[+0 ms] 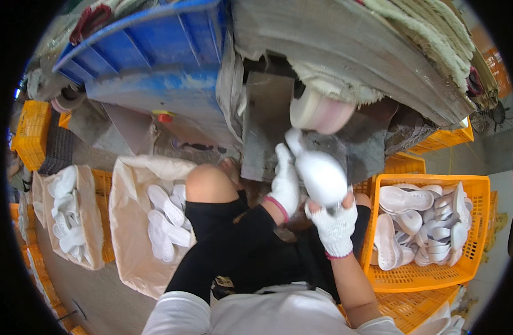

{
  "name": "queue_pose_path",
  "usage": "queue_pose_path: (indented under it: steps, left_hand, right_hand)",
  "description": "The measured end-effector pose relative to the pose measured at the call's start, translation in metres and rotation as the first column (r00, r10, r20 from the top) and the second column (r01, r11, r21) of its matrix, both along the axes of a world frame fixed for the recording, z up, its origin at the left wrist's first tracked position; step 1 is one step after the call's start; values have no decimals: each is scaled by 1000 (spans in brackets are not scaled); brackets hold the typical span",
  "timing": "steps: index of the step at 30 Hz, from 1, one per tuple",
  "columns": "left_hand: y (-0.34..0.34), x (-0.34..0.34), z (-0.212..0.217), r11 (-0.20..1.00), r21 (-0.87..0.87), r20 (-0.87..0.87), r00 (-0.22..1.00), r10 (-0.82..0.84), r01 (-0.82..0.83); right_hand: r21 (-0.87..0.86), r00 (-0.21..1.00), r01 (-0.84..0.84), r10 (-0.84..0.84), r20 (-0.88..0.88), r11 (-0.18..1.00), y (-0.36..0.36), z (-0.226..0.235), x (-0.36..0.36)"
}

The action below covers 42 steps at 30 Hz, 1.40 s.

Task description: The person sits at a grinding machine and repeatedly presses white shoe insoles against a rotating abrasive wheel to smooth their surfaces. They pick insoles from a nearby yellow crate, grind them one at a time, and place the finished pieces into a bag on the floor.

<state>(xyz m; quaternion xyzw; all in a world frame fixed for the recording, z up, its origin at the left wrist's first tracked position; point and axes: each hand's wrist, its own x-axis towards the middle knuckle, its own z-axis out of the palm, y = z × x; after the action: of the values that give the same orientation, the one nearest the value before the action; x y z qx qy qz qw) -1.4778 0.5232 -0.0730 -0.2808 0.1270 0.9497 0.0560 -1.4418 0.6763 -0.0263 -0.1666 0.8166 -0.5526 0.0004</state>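
Note:
A white shoe sole [322, 177] is held slantwise in front of me, its narrow end close under a whitish-pink wheel [323, 113]; whether the two touch I cannot tell. My right hand [333, 226], in a white knit glove with bare fingertips, is closed on the sole's wide near end. My left hand [284, 187], gloved in white with a pink cuff, is at the sole's left side. One of its digits points up along the narrow end; the others seem hidden behind the sole.
An orange crate [482, 234] full of white soles stands at my right. To my left are a cloth-lined container [125, 223] and another lined crate [94, 223], both holding soles. A blue bin [150, 42] and a grey machine cover [346, 47] hang over the far side.

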Motion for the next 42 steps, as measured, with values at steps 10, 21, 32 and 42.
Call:
queue_pose_path:
  steps: [10, 21, 32, 42]
  left_hand:
    - [-3, -17, 27, 993, -115, 62, 998, -15, 22]
    - [-27, -45, 6, 829, -549, 99, 993, -64, 108]
    - [-10, 31, 16, 1000, 0, -67, 997, 29, -29]
    - [-50, -26, 58, 978, 206, -414, 908, 57, 33]
  right_hand:
    - [279, 911, -391, 325, 254, 877, 19, 54, 12]
    - [-84, 957, -142, 158, 244, 986, -32, 60, 13]
    - [-126, 891, -240, 270, 366, 963, 53, 35, 72]
    - [-442, 571, 269, 228, 789, 856, 19, 50, 23]
